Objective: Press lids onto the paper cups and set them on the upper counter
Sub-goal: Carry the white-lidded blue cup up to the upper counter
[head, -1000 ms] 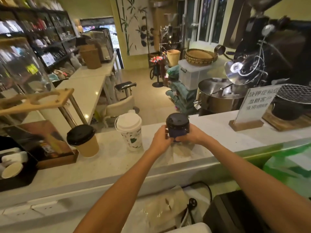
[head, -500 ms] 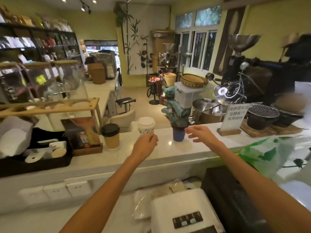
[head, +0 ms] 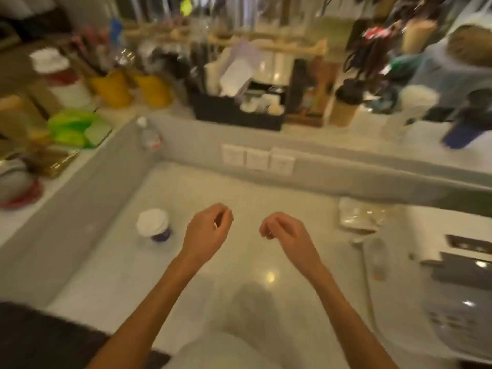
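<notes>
The frame is blurred by motion. A small blue paper cup with a white lid [head: 154, 225] stands on the lower counter [head: 239, 262], left of my hands. My left hand [head: 206, 230] and my right hand [head: 286, 231] hover side by side above the lower counter, fingers loosely curled, holding nothing. On the upper counter [head: 415, 153] at the right stand three lidded cups: a brown cup with a black lid [head: 346, 107], a white cup with a white lid [head: 407, 113] and a dark blue cup with a black lid [head: 466, 129].
A black organizer tray [head: 234, 113] sits on the upper counter above a row of wall sockets [head: 258, 158]. A plastic bag [head: 362, 217] and a white machine [head: 466, 262] lie to the right. Yellow containers [head: 111, 89], a green packet [head: 77, 129] and a small bottle [head: 149, 134] crowd the left.
My hands let go of the dark blue cup on the upper counter and drew back. The view swung down and left to the lower counter, where both hands now hover.
</notes>
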`<action>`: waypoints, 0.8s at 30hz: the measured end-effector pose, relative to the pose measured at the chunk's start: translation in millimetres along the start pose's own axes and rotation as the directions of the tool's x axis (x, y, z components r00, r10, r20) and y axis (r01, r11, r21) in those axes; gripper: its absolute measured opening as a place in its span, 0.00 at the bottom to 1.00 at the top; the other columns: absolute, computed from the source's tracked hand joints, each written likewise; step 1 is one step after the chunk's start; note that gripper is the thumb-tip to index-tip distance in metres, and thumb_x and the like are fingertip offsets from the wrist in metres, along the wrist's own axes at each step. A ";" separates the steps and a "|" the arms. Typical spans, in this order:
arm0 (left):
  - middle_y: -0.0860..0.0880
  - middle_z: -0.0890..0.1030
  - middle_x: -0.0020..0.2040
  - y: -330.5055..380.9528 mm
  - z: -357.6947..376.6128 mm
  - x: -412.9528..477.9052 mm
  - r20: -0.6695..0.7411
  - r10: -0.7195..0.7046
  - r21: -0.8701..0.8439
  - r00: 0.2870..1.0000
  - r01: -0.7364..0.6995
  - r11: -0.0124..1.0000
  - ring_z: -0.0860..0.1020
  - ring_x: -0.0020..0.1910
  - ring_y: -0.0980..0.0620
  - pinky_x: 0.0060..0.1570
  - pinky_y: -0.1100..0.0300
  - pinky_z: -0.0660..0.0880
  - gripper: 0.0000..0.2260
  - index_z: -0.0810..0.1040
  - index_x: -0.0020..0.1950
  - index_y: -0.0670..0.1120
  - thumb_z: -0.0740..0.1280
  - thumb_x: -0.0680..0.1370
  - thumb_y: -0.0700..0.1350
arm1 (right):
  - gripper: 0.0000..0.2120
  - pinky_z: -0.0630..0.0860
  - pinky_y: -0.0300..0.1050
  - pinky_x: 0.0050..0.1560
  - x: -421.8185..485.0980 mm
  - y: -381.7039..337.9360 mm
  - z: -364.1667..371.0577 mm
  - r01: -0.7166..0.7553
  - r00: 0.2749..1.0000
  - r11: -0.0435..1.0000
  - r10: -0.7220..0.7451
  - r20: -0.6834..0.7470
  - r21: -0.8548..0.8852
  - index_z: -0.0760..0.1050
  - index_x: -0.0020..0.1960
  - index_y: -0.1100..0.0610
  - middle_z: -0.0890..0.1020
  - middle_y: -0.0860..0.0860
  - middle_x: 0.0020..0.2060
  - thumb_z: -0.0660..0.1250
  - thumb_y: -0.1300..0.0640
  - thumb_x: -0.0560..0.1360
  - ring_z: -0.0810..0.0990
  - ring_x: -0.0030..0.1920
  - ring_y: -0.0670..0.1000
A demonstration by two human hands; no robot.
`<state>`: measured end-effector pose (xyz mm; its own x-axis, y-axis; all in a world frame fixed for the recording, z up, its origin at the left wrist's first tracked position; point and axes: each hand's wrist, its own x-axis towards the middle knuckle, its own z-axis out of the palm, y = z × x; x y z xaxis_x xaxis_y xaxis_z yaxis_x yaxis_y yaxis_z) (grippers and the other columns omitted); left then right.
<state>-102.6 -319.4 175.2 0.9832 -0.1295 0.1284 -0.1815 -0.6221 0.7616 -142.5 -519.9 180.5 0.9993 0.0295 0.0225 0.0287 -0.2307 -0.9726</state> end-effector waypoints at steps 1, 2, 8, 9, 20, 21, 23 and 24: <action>0.51 0.81 0.37 -34.4 -8.8 -19.7 0.023 -0.089 -0.016 0.996 0.090 0.996 0.81 0.38 0.50 0.41 0.48 0.79 0.09 0.77 0.41 0.49 0.60 0.78 0.48 | 0.12 0.77 0.45 0.44 -5.3 18.7 33.7 -0.070 0.997 0.998 0.071 0.035 -0.006 0.80 0.40 0.58 0.82 0.50 0.37 0.61 0.59 0.79 0.80 0.39 0.49; 0.53 0.82 0.39 -65.5 -18.4 -38.0 0.037 -0.169 -0.027 0.985 0.170 0.985 0.81 0.40 0.52 0.43 0.49 0.79 0.09 0.78 0.42 0.50 0.61 0.79 0.46 | 0.12 0.78 0.48 0.45 -10.2 34.1 63.3 -0.138 0.988 0.990 0.139 0.071 -0.015 0.81 0.40 0.58 0.83 0.51 0.38 0.62 0.60 0.79 0.82 0.41 0.51; 0.51 0.79 0.46 -194.7 -85.9 -70.8 -0.199 -0.386 -0.085 0.901 0.377 0.922 0.78 0.43 0.53 0.43 0.58 0.75 0.05 0.75 0.51 0.49 0.62 0.80 0.39 | 0.08 0.77 0.37 0.54 26.2 67.4 183.9 -0.230 0.947 0.962 0.256 0.192 -0.149 0.81 0.55 0.49 0.83 0.46 0.55 0.68 0.59 0.78 0.81 0.52 0.38; 0.50 0.78 0.47 -210.0 -96.4 -62.1 -0.256 -0.410 -0.080 0.875 0.404 0.911 0.77 0.43 0.52 0.43 0.58 0.74 0.05 0.73 0.51 0.48 0.61 0.80 0.38 | 0.12 0.77 0.40 0.59 44.6 68.3 200.1 -0.227 0.943 0.956 0.263 0.204 -0.184 0.78 0.61 0.51 0.81 0.47 0.60 0.68 0.59 0.78 0.80 0.57 0.41; 0.49 0.72 0.66 -247.1 -95.2 40.7 0.249 -0.373 -0.212 0.894 0.426 0.880 0.72 0.68 0.44 0.66 0.52 0.70 0.31 0.66 0.70 0.50 0.74 0.70 0.44 | 0.39 0.67 0.34 0.66 145.0 74.5 248.4 -0.176 0.814 0.956 0.275 0.512 -0.234 0.57 0.76 0.60 0.66 0.50 0.70 0.66 0.73 0.69 0.65 0.71 0.50; 0.49 0.73 0.63 -231.4 -96.9 51.8 0.215 -0.337 -0.231 0.917 0.383 0.895 0.74 0.65 0.43 0.61 0.58 0.73 0.29 0.66 0.68 0.51 0.74 0.72 0.40 | 0.38 0.66 0.37 0.65 150.4 61.5 234.9 -0.162 0.840 0.961 0.253 0.479 -0.223 0.57 0.76 0.57 0.66 0.50 0.70 0.65 0.75 0.71 0.66 0.71 0.51; 0.49 0.76 0.59 -185.7 -102.7 79.4 0.174 -0.237 -0.253 0.956 0.276 0.927 0.78 0.57 0.45 0.48 0.70 0.74 0.25 0.69 0.66 0.51 0.73 0.74 0.37 | 0.36 0.68 0.39 0.62 165.1 31.0 193.9 -0.111 0.896 0.975 0.181 0.405 -0.191 0.57 0.76 0.56 0.68 0.53 0.71 0.65 0.76 0.73 0.69 0.70 0.53; 0.49 0.77 0.58 -157.0 -104.5 94.3 0.155 -0.190 -0.264 0.970 0.226 0.938 0.78 0.53 0.48 0.44 0.71 0.75 0.23 0.70 0.66 0.49 0.73 0.74 0.39 | 0.35 0.70 0.40 0.60 170.9 7.6 167.2 -0.082 0.917 0.982 0.142 0.373 -0.173 0.59 0.75 0.56 0.70 0.54 0.70 0.67 0.73 0.74 0.72 0.68 0.53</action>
<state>20.6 -153.3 134.1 0.9848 -0.1269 -0.1185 0.0570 -0.4084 0.9110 24.5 -354.1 138.2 0.9115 0.3572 -0.2039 -0.0494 -0.3970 -0.9165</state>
